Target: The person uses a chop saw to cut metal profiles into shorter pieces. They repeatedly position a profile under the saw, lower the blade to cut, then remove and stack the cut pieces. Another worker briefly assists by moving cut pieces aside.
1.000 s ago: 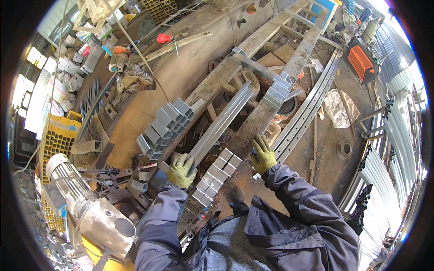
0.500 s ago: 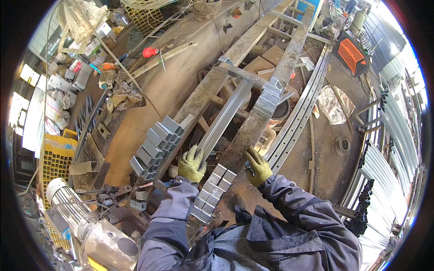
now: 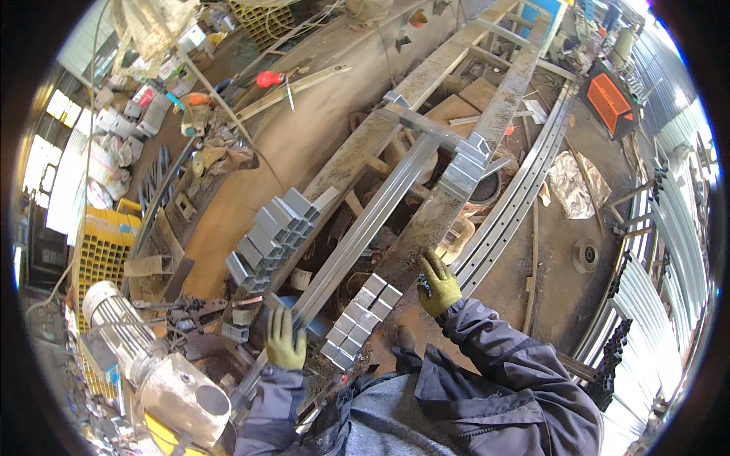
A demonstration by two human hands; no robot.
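My left hand (image 3: 285, 340), in a yellow-green glove, rests on the near end of a long grey steel square tube (image 3: 365, 228) that runs diagonally away from me. My right hand (image 3: 439, 285), gloved the same, lies flat on a rusty steel beam (image 3: 449, 197) beside it, fingers apart. Between both hands sits a row of short grey tube offcuts (image 3: 359, 318). A second stack of short tube pieces (image 3: 270, 235) lies on the parallel rusty beam to the left. More short pieces (image 3: 465, 169) rest farther up the right beam.
A cut-off machine with a ribbed motor (image 3: 122, 319) stands at lower left. Yellow crates (image 3: 103, 251) sit behind it. A perforated curved rail (image 3: 525, 190) runs along the right, with corrugated sheets (image 3: 669, 258) beyond. A red-handled tool (image 3: 270, 78) lies on the dirt floor.
My view has shifted forward over the beams. My left hand slid back toward me along the long tube, while my right hand stayed on the right-hand beam.
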